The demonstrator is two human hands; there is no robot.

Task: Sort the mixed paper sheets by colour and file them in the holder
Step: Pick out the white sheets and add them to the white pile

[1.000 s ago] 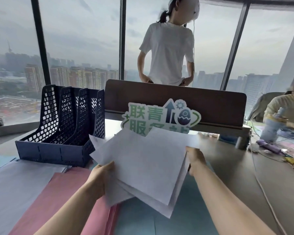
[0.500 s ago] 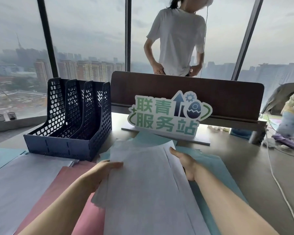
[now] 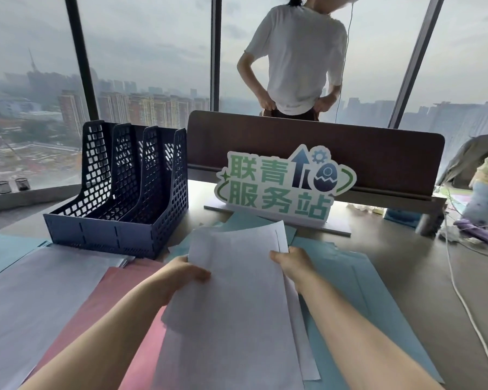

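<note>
I hold a stack of white sheets point(image 3: 234, 294) low over the desk, in front of me. My left hand point(image 3: 181, 275) grips its left edge and my right hand point(image 3: 292, 263) grips its right edge near the top. Under the stack lie blue sheets point(image 3: 358, 282) to the right and pink sheets point(image 3: 102, 302) to the left. More white sheets point(image 3: 37, 288) lie at the far left. The dark blue three-slot file holder point(image 3: 119, 192) stands upright at the back left, and its slots look empty.
A green and white cut-out sign point(image 3: 282, 187) stands on the desk behind the papers, before a brown divider panel point(image 3: 350, 142). A person in a white shirt point(image 3: 299, 57) stands beyond it by the window. White cables point(image 3: 457, 280) and clutter lie at the right.
The white stack has come down from a raised, fanned position to lie squared and nearly flat over the desk. Both hands stayed on its edges; the view tilted down.
</note>
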